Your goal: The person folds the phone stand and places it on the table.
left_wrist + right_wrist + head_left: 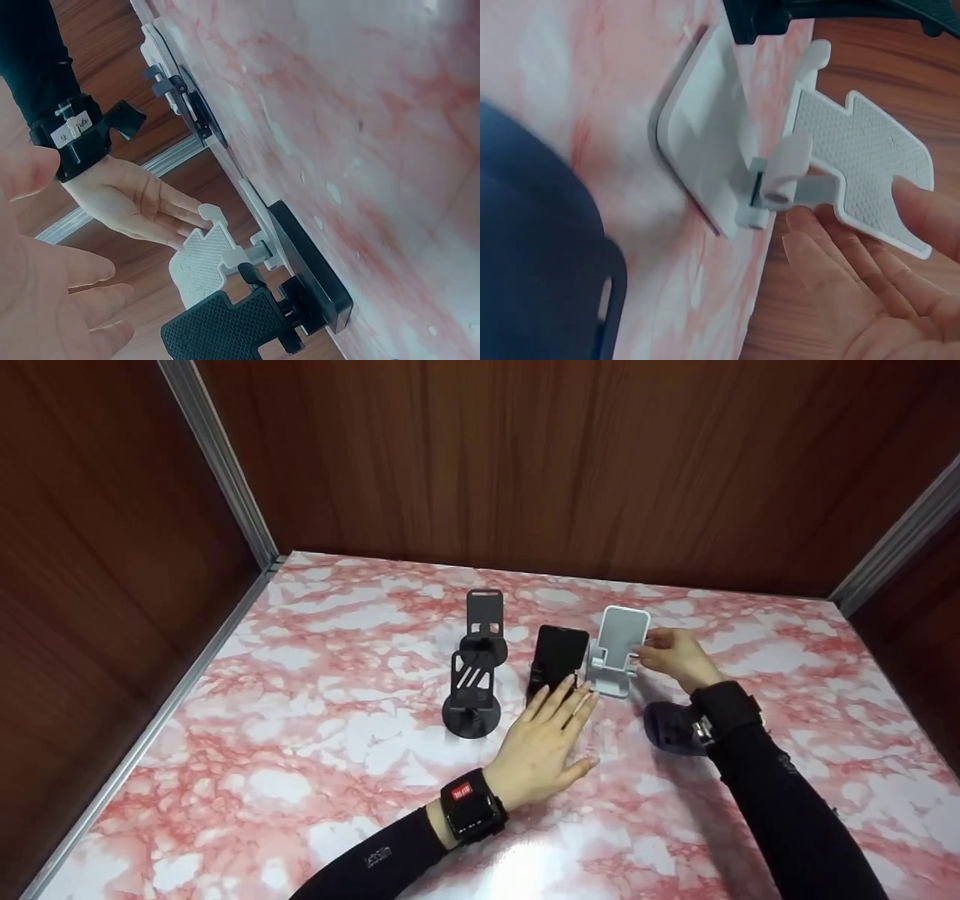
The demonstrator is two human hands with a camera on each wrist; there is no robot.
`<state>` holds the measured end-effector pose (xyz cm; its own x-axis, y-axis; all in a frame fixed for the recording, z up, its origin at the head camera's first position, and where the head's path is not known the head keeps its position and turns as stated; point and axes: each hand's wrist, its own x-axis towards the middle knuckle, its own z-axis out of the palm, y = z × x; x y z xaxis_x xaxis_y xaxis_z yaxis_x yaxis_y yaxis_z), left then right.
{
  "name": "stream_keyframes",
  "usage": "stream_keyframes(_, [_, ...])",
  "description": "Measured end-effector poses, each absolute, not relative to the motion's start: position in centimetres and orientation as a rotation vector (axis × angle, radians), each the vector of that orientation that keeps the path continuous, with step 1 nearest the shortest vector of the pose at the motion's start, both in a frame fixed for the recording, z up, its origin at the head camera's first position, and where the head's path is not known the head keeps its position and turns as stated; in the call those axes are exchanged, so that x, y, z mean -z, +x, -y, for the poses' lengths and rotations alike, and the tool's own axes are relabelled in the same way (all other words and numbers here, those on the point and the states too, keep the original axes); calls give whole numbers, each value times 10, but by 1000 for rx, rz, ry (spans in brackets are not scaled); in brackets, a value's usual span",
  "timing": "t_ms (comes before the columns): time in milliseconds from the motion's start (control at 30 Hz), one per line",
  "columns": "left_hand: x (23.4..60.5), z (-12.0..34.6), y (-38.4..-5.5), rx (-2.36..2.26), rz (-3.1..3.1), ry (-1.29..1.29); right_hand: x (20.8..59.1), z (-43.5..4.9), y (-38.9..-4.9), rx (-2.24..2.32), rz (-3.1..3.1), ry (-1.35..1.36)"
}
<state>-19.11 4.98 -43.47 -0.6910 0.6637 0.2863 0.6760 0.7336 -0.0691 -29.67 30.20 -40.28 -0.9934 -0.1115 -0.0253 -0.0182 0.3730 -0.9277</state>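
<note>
A white phone stand [624, 634] with a grey textured back plate stands upright on a flat base. My right hand [679, 656] pinches the plate's right edge; in the right wrist view its thumb [928, 214] lies over the front, with the fingers behind. Just left of it is a black phone stand [561, 649], its rectangular base showing in the left wrist view. My left hand [544, 754] is spread flat, palm down, in front of the black stand, fingertips overlapping its lower part in the head view.
Two more black phone stands with round bases, a front one [471, 720] with slanted slots and a rear one [485, 611], stand to the left. A dark blue stand [661, 727] sits under the right wrist. Wood-grain panels [525, 465] enclose the marbled red-and-white table [315, 720].
</note>
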Motion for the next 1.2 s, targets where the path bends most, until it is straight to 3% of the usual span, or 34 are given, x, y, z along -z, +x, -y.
stream_keyframes(567, [435, -48, -192, 93, 2672, -1057, 407, -304, -297, 2163, -2143, -74])
stream_keyframes(967, [436, -47, -194, 126, 2687, -1072, 380, -316, -274, 2286, -1998, -207])
stream_keyframes(1200, [435, -45, -198, 382, 2761, -1148, 369, -315, -253, 2348, -1993, -314])
